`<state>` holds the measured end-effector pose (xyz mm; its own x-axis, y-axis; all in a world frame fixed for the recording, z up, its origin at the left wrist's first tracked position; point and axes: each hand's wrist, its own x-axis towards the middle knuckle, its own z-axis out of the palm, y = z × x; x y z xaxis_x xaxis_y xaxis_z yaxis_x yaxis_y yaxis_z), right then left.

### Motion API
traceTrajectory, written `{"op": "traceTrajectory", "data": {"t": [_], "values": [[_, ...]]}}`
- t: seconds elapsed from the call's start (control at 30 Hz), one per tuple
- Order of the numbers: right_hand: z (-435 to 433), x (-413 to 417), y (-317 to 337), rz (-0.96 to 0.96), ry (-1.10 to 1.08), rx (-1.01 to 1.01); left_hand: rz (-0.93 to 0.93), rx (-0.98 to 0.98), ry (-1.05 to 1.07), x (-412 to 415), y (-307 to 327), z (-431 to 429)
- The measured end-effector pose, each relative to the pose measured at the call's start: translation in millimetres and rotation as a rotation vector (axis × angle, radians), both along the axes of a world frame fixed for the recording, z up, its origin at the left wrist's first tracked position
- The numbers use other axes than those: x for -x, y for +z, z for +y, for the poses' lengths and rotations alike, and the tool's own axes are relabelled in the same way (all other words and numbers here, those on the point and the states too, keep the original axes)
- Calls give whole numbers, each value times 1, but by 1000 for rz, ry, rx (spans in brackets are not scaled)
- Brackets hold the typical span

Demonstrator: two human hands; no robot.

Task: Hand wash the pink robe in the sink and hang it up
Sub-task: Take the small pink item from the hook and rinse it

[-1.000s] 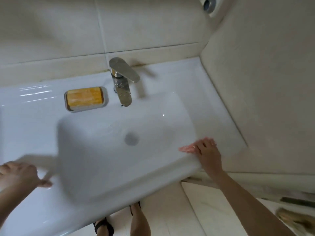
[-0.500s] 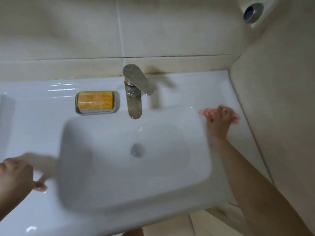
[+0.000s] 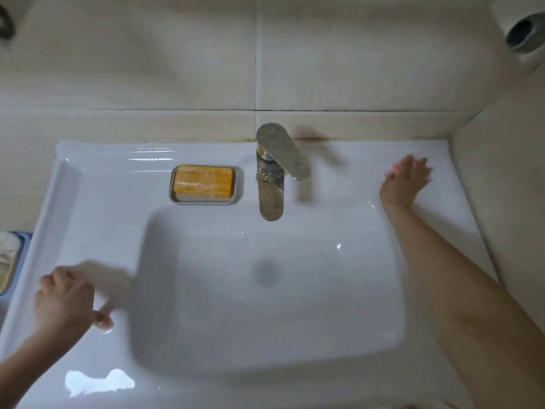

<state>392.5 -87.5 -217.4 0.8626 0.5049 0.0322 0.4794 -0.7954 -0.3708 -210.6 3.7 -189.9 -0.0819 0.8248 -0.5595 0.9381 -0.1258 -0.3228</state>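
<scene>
Leans over a white sink (image 3: 88, 202) set into a tiled corner. Reaches the right hand (image 3: 404, 181) out to the back-right ledge, near the side wall and well right of the faucet (image 3: 271, 184). Lays it palm down there, fingers (image 3: 408, 163) straight and fanned apart, tips toward the back wall (image 3: 147, 69), curled round nothing. Shows a pink bit (image 3: 390, 173) at the edge of those fingers, low against the ledge. Too small and blurred to tell whether it is cloth of the robe or something else, so cannot say from here where the robe lies.

Sets the left hand (image 3: 63, 302) on the front-left rim, knuckles up. Curls its fingers in toward the palm, thumb (image 3: 101, 318) poking out toward the basin with its tip at the glaze. Holds nothing that can be made out, though blurred.

In the basin, only the drain (image 3: 267, 273), dim at the middle. Behind it, the chrome faucet, spout out over the back edge, lever swung to the right. Just left of that, orange soap (image 3: 203, 182) lying in a grey dish (image 3: 240, 184) on the back ledge. At the far left, beyond the sink, part of a blue tray (image 3: 22, 240). Top right, a round metal fitting (image 3: 523, 32) on the wall.
</scene>
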Motion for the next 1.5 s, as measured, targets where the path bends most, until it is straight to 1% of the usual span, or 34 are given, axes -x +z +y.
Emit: {"op": "traceTrajectory", "data": {"t": [0.03,0.07,0.1,0.13,0.2,0.4,0.47,0.53,0.63,0.67,0.7,0.73,0.77,0.8,0.83,0.9,0.93,0.97,1.03,1.07,1.1,1.13,1.17,1.23,1.27,1.3,1.33,1.37,1.4,1.43,1.5], "values": [[5,10,-1,-3,-10,-31,26,11,28,-6,6,1],[10,23,-6,-25,15,-89,37,7,56,-7,7,1],[19,44,-8,-14,51,-105,54,16,60,-13,13,0],[25,63,-14,-40,121,-141,49,17,33,-19,18,-1],[29,91,-21,-44,226,-213,47,-42,-19,-20,18,-2],[35,160,-11,-123,577,-322,-18,-83,5,-27,24,-8],[21,180,-6,-172,692,-353,3,-68,20,-29,27,-8],[-8,200,-12,-172,845,-303,-4,-60,40,-32,29,-10],[-51,220,-50,-72,1054,-15,-9,-89,43,-37,30,-11],[-61,223,-66,-36,1054,77,-12,-96,43,-36,30,-11],[-68,222,-75,6,986,156,-17,-98,41,-37,30,-11],[-70,224,-75,70,837,210,-19,-102,39,-37,29,-11],[-70,230,-74,118,690,227,-27,-105,45,-37,30,-12],[-69,236,-69,149,595,235,-41,-112,53,-36,30,-13],[-70,243,-65,145,580,241,-50,-116,58,-36,30,-13],[-75,254,-69,104,810,284,-59,-119,60,-36,31,-14],[-76,257,-70,110,873,317,-63,-121,59,-36,31,-15],[-76,257,-69,138,820,323,-67,-124,52,-36,32,-15],[-74,262,-66,202,568,377,-84,-121,48,-35,33,-17],[-75,265,-69,231,568,397,-95,-122,53,-35,33,-18],[-75,270,-75,210,630,389,-101,-123,55,-35,34,-18],[-75,270,-76,229,692,402,-103,-121,57,-35,34,-17],[-75,269,-73,258,677,392,-102,-117,55,-35,34,-17],[-74,265,-69,316,483,400,-105,-105,58,-34,35,-17],[-76,265,-70,340,468,419,-110,-105,66,-35,35,-18],[-77,267,-67,390,529,439,-115,-110,70,-35,36,-18],[-77,272,-59,499,570,416,-117,-114,69,-36,37,-17],[-76,278,-52,615,532,324,-117,-116,64,-37,37,-17],[-73,280,-42,749,390,185,-118,-115,60,-38,38,-16],[-70,280,-32,884,204,55,-118,-114,60,-38,38,-16],[-68,271,-20,1212,-91,-184,-111,-113,54,-39,39,-17]]}}
